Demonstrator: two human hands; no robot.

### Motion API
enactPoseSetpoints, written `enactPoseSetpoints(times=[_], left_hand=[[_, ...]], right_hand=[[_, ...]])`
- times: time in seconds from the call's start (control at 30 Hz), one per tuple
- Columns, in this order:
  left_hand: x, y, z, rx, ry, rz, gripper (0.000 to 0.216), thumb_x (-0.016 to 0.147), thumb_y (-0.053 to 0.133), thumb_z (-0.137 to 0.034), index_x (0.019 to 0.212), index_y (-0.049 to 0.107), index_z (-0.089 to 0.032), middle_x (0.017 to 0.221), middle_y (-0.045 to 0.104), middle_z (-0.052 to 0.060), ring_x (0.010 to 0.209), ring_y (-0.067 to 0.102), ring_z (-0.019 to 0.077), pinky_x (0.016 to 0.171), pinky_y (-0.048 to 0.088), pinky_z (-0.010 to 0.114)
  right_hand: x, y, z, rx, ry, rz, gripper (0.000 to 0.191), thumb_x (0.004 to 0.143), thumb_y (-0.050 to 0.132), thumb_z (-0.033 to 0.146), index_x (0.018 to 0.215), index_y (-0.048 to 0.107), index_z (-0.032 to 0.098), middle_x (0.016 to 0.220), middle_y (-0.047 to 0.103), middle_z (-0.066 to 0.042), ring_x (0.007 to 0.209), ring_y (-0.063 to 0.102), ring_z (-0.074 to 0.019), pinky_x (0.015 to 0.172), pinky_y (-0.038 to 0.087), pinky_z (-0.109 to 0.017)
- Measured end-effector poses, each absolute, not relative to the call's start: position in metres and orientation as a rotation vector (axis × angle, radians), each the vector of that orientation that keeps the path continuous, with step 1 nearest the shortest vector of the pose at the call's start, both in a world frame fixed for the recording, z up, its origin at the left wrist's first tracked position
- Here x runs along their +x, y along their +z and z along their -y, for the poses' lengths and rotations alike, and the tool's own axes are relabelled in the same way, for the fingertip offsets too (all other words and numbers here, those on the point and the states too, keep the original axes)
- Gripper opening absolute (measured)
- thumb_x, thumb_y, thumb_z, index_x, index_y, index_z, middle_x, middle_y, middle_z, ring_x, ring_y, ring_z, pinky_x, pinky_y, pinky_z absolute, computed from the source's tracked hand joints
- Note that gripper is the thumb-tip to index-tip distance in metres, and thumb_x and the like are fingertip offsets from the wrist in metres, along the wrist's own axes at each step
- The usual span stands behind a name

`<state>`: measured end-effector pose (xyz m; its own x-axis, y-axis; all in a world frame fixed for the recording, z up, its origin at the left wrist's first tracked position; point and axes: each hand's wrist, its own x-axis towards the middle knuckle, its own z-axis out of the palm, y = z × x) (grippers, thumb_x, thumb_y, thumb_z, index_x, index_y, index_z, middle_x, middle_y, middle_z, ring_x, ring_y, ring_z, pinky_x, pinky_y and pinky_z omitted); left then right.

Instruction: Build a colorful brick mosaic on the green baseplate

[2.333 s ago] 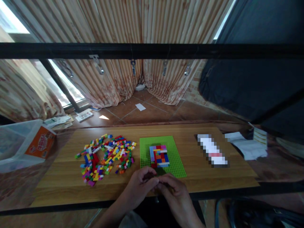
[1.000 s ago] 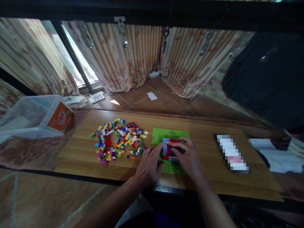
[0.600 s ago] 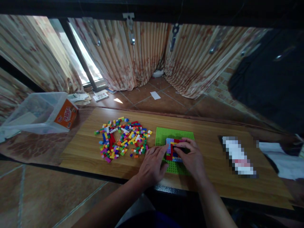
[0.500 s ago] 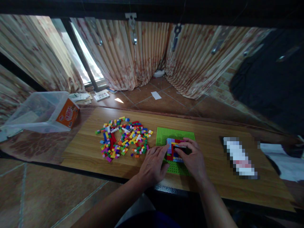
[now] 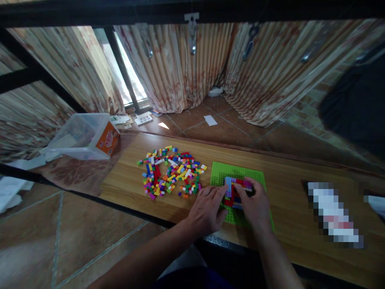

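A green studded baseplate (image 5: 218,171) lies on the wooden table and bears a small hollow structure of toy bricks (image 5: 228,192), with light blue, lilac and red walls. At its left side my left hand (image 5: 206,210) holds the structure with the fingertips, the fingers close together. My right hand (image 5: 256,202) bends over the right and back part, thumb and forefinger closed in a pinch on the bricks there. The fingers cover part of the walls, and I cannot tell whether a loose brick is between them.
Left of the baseplate spreads a pile of loose coloured bricks (image 5: 180,171). A clear plastic bin (image 5: 81,152) with an orange label stands beyond the table's left end. A pixelated flat item (image 5: 333,214) lies on the right. Metal hooks (image 5: 192,38) hang from a dark bar overhead.
The view has swung left, so everything sits farther right in the picture. My right hand has shifted slightly at the structure's back wall; my left hand stays at its left side.
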<state>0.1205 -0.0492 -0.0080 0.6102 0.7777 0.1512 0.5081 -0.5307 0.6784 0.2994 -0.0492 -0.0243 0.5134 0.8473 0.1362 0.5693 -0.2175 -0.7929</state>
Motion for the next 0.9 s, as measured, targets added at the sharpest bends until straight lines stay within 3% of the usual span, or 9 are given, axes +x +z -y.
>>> enactPoseSetpoints(times=[0.5,0.73,0.9], left_hand=[[0.12,-0.011,0.053,2.291,0.722,-0.948,0.07,0.08,0.059,-0.028,0.142,0.031,-0.012,0.135,0.051,0.014,0.121,0.047,0.0273,0.106,0.035,0.044],[0.076,-0.002,0.033,2.198,1.015,-1.382,0.04,0.086,0.051,-0.019,0.126,0.051,-0.02,0.12,0.06,0.009,0.112,0.053,0.0236,0.099,0.043,0.043],[0.036,0.001,-0.004,2.275,0.89,-1.736,0.031,0.081,0.054,-0.013,0.11,0.063,-0.019,0.114,0.06,0.009,0.107,0.052,0.0244,0.097,0.043,0.042]], right_hand=[[0.3,-0.032,0.051,-1.891,0.334,1.254,0.063,0.076,0.056,0.063,0.117,0.062,0.016,0.115,0.062,-0.014,0.105,0.056,-0.0288,0.095,0.042,-0.045],[0.306,-0.038,0.054,-1.879,0.378,1.261,0.061,0.085,0.043,0.061,0.122,0.06,0.015,0.117,0.062,-0.015,0.108,0.056,-0.029,0.096,0.042,-0.046],[0.306,-0.039,0.056,-1.885,0.375,1.228,0.056,0.087,0.041,0.056,0.121,0.06,0.016,0.118,0.062,-0.014,0.111,0.055,-0.0283,0.098,0.041,-0.046]])
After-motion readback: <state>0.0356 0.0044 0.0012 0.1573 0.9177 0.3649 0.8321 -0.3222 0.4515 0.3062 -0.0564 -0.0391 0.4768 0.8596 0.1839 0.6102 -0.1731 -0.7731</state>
